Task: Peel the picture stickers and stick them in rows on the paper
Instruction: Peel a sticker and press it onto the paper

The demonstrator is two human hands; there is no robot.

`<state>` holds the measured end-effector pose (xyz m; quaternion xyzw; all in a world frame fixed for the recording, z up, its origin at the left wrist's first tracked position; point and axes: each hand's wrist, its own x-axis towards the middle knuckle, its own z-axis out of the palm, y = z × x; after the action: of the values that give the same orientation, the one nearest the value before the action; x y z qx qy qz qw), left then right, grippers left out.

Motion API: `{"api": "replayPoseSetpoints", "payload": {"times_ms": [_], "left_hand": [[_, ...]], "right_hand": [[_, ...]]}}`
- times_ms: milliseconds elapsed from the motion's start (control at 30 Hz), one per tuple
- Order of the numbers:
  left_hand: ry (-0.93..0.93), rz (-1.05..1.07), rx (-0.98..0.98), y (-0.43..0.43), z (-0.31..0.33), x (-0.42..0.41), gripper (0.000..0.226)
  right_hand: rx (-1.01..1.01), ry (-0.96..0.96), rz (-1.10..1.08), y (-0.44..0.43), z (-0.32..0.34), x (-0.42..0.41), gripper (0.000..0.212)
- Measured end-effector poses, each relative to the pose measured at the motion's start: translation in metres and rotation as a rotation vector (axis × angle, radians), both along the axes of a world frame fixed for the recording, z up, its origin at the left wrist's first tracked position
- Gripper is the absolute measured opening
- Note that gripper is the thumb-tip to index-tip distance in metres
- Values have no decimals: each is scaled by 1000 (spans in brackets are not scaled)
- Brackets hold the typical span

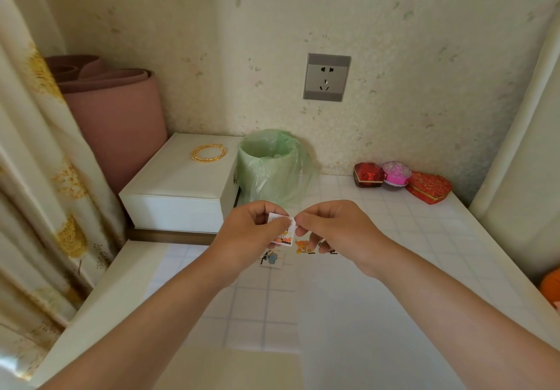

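My left hand point(253, 232) grips a small white picture sticker point(285, 233) with an orange cartoon on it, held above the table. My right hand point(336, 229) pinches the sticker's upper right corner, which curls away. Under the hands lies a pale paper point(230, 274) on the checked tabletop. On the paper I see an orange cartoon sticker point(304, 246) and a grey-blue one point(270, 258). Another sticker is mostly hidden under my right hand's fingers.
A green-lined waste bin point(269, 165) stands just behind the hands. A white box point(181, 183) with a gold chain point(208, 152) sits to the left, a pink rolled mat point(121, 111) behind it. Three small gift boxes point(397, 179) rest at the back right. A curtain hangs at left.
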<state>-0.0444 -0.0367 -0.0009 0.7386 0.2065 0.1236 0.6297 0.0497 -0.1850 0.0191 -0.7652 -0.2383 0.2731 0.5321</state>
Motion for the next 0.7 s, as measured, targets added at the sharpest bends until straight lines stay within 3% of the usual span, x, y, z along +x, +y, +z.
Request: {"api": "replayPoseSetpoints", "payload": {"times_ms": [700], "left_hand": [[10, -51, 67, 0, 4, -6, 9]], "right_hand": [[-65, -395, 103, 0, -7, -1, 20]]}}
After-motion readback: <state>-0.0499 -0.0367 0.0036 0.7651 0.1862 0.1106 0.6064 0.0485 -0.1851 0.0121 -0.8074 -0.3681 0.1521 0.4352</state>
